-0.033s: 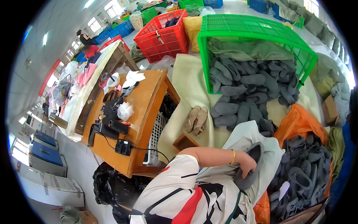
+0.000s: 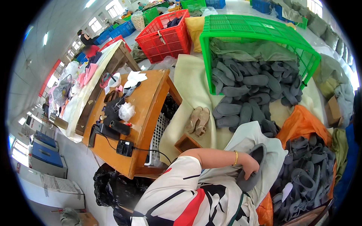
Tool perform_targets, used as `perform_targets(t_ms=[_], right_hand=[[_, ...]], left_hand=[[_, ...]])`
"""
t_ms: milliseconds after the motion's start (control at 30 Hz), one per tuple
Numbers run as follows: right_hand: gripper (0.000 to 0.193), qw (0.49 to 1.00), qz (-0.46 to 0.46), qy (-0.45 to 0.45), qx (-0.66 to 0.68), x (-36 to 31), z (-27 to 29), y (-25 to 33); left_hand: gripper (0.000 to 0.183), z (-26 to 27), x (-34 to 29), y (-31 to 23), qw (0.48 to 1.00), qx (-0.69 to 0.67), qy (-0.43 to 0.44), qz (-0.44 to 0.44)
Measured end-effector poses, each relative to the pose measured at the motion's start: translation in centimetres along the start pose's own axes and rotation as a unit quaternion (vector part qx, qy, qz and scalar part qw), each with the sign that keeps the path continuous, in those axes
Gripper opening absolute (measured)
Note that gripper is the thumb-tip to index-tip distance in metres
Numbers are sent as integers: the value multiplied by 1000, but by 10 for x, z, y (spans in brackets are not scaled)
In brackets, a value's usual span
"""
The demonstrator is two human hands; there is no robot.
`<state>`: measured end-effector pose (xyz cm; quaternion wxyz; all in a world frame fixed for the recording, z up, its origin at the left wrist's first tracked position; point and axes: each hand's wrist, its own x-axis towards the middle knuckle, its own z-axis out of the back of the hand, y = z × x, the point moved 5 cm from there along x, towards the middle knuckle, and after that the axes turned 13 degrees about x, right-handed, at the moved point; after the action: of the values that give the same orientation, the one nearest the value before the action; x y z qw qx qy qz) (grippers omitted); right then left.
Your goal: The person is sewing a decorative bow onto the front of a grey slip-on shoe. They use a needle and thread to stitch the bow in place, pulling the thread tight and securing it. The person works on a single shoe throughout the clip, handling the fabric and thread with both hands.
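Grey slipper (image 2: pixel 247 184) in hand: the person's left hand (image 2: pixel 250 165), with a gold bracelet (image 2: pixel 236 158) at the wrist, is closed narrowly on it, thumb and curled fingers bent over the edge of its opening. Some fingertips are hidden. The right hand is out of sight, so its grip cannot be told. The slipper is above the lap, tilted, against a pale cloth (image 2: pixel 277 152); below is a white sleeve (image 2: pixel 169 184) printed in black and red. Just right, an orange sack (image 2: pixel 303 119) holds a heap of similar grey footwear (image 2: pixel 301 180). To the left, a black plastic bag (image 2: pixel 118 188) sits beside a wooden table (image 2: pixel 149 105) that carries a black box (image 2: pixel 124 148) with a cable. Beyond the arm, 2 beige sandals (image 2: pixel 198 121) lie on a cream sheet (image 2: pixel 186 75). Farther off, more grey slippers (image 2: pixel 260 80) spill from a green crate (image 2: pixel 260 28) on its side; beyond stands a red crate (image 2: pixel 162 47).
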<state>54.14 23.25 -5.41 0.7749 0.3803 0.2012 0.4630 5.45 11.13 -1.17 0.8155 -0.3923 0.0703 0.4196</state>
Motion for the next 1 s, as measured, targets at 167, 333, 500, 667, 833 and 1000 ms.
perform_targets(t_ms=[167,333,500,667,833,1000], right_hand=[[12,998,24,14,-64,-3,9,-12],[13,969,37,-28,-242,0,42,-40],[14,933,79,-22,-350,21,54,-34],[16,925,93,-5,-367,24,27,-38],[19,908,106,-1,-406,12,12,-35],[22,891,125,-1,-437,14,9,-31]], left_hand=[[42,-14,-5,1,998,35,-47,21],[24,4,-34,-32,944,211,-251,24],[16,-13,-63,-43,883,227,-404,80],[37,-19,-53,-16,916,-88,-362,146],[35,-33,-50,-20,920,-121,-341,148],[29,-57,-55,-11,894,-172,-381,159]])
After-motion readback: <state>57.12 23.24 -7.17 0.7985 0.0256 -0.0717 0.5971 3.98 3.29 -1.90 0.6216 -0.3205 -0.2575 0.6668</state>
